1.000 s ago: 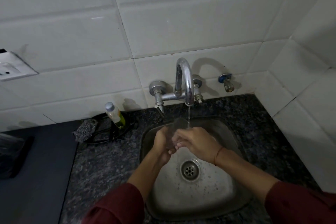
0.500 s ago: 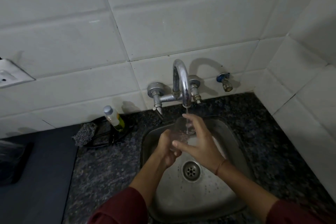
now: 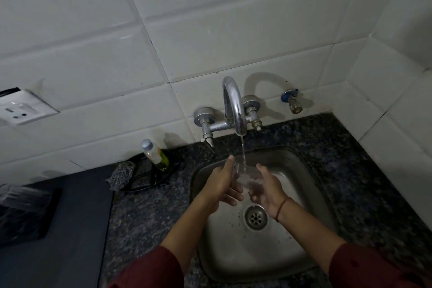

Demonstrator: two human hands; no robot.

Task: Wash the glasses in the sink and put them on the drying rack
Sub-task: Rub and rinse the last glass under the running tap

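Both your left hand (image 3: 222, 186) and right hand (image 3: 265, 190) now cradle the clear drinking glass (image 3: 245, 177) under the chrome tap (image 3: 233, 105); the right has slid off its top. Rinsing, I judge.

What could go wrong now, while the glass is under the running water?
The wet, clear glass is held only between the left hand and the right hand; it might slip and break on the steel sink. The stream from the tap strikes the glass and could splash onto the counter.
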